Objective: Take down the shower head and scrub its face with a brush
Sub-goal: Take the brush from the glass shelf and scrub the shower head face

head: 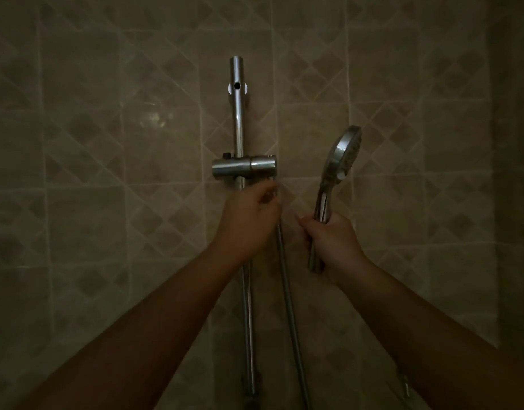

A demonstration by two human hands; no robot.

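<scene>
A chrome shower head point(342, 156) is off the wall, upright, to the right of the rail, with its round face turned right. My right hand point(329, 241) grips its handle. The metal hose point(290, 315) runs down from near my left hand. My left hand point(249, 216) is closed on the hose just under the empty holder bracket point(244, 167), which sits on the vertical chrome rail point(238, 113). No brush is in view.
Beige tiled wall point(107, 143) fills the view behind the rail. The room is dim. A darker wall edge stands at the far right point(512, 173). A small metal fitting point(404, 384) shows at the bottom right.
</scene>
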